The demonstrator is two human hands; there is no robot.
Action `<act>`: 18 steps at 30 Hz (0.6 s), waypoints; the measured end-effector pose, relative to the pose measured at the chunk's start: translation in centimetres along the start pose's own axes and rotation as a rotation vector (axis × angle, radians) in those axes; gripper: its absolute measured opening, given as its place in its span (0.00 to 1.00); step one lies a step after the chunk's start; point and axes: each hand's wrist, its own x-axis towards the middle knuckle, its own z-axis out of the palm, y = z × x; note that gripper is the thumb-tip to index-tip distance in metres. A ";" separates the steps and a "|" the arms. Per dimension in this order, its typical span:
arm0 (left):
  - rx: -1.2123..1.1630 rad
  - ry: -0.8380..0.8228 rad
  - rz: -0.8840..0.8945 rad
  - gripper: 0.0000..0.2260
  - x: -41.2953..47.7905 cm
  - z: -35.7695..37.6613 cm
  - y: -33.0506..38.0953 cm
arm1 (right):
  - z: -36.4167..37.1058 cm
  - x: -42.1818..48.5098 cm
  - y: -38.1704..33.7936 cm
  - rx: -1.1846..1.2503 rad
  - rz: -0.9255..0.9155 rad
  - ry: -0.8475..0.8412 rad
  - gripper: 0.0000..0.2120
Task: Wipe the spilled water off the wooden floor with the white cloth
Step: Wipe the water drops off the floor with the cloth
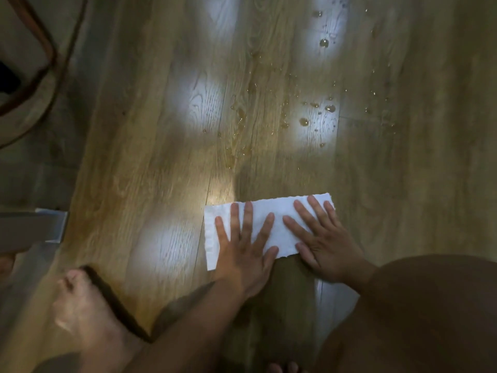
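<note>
A white cloth (279, 223), a flat rectangle with torn edges, lies on the wooden floor (150, 162) in the lower middle of the head view. My left hand (243, 249) presses flat on its left half with fingers spread and straight. My right hand (320, 238) presses flat on its right half, fingers straight too. Spilled water (304, 121) lies as scattered drops and small puddles on the boards beyond the cloth, up towards the top right. A wet streak (236, 125) runs down towards the cloth's far edge.
My bare foot (80, 305) stands at the lower left and my knee (419, 313) fills the lower right. A round wooden piece of furniture with a curved rim (48, 57) sits at the upper left. A grey metal edge (51, 227) juts in from the left.
</note>
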 end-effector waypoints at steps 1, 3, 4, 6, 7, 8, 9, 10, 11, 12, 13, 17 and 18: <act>-0.021 0.004 0.000 0.30 -0.3 0.1 0.1 | 0.1 -0.3 0.2 -0.003 -0.009 0.000 0.27; -0.067 0.002 -0.016 0.29 -0.4 0.1 0.0 | 0.2 -0.5 0.6 -0.018 -0.014 -0.001 0.26; -0.080 0.001 -0.022 0.28 -0.4 0.0 0.0 | 0.2 -0.4 0.7 -0.028 -0.020 -0.003 0.26; -0.085 -0.007 -0.031 0.28 -0.3 0.0 0.1 | 0.3 0.1 0.7 -0.031 -0.036 -0.014 0.26; -0.085 -0.009 -0.037 0.28 -0.3 0.1 0.2 | 0.2 0.5 0.8 -0.034 -0.049 -0.015 0.26; -0.083 -0.006 -0.041 0.28 -0.2 0.1 0.2 | 0.1 0.9 1.0 -0.043 -0.065 -0.015 0.27; -0.081 -0.001 -0.045 0.28 -0.2 0.2 0.2 | -0.1 1.5 1.3 -0.058 -0.084 -0.021 0.27; -0.079 0.006 -0.046 0.28 -0.2 0.3 0.1 | -0.3 2.0 1.7 -0.074 -0.110 -0.038 0.27; -0.078 0.011 -0.044 0.28 -0.2 0.3 0.1 | -0.5 2.5 2.0 -0.085 -0.145 -0.056 0.27; -0.073 0.013 -0.040 0.29 -0.1 0.3 0.1 | -0.6 3.0 2.4 -0.090 -0.183 -0.066 0.27; -0.064 0.009 -0.036 0.29 -0.1 0.3 0.0 | -0.7 3.4 2.8 -0.093 -0.218 -0.066 0.27; -0.019 -0.001 -0.042 0.31 1.1 0.0 -0.8 | -1.2 5.5 3.5 -0.105 -0.283 -0.084 0.26; -0.010 -0.002 -0.041 0.31 1.4 -0.2 -1.2 | -1.3 6.0 3.5 -0.106 -0.280 -0.093 0.27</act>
